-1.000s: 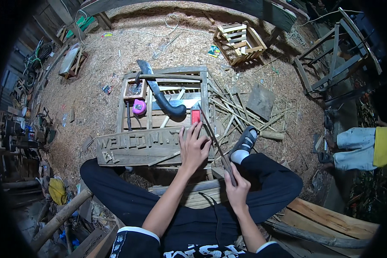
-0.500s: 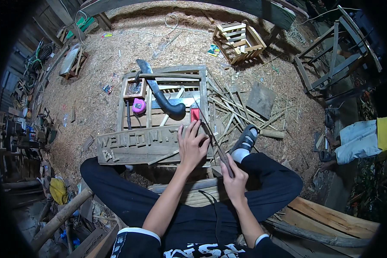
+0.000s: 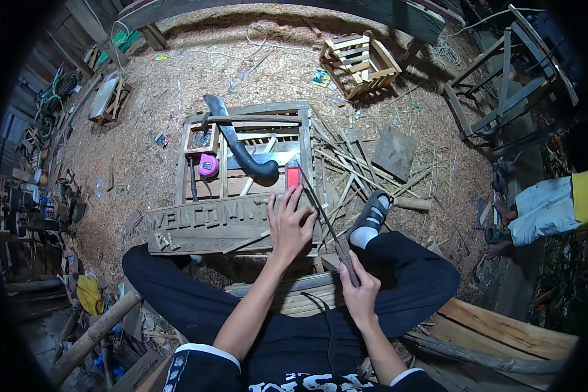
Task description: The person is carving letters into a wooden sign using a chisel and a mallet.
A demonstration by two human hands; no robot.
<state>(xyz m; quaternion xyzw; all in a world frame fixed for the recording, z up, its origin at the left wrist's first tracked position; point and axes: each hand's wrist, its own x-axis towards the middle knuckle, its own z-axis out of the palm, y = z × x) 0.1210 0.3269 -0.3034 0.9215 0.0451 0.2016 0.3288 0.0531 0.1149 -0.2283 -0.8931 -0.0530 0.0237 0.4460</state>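
My right hand (image 3: 360,287) is wrapped round the dark handle of a long, thin-bladed tool (image 3: 326,225). Its narrow blade slants up and left past my left fingertips, too edge-on to tell its kind. Over the right end of a wooden sign board (image 3: 202,238) is my left hand (image 3: 290,227), thumb and forefinger bent together near the blade; whatever they pinch is hidden. Raised wooden letters line the board. Just beyond my left fingers lies a red-handled try square (image 3: 293,177). A curved machete (image 3: 242,153) with a black handle rests farther off.
A slatted wooden bench top (image 3: 306,130) carries a pink tape measure (image 3: 208,165), a hammer (image 3: 255,119) and a small wooden box (image 3: 201,138). Thin sticks (image 3: 346,160) litter the right side. Beyond stands a slatted crate (image 3: 362,65). My sandalled foot (image 3: 372,215) is beside the bench.
The right hand and the tool have shifted slightly down and toward me. My left hand stays at the board's right end, while the whole view has tilted a little.
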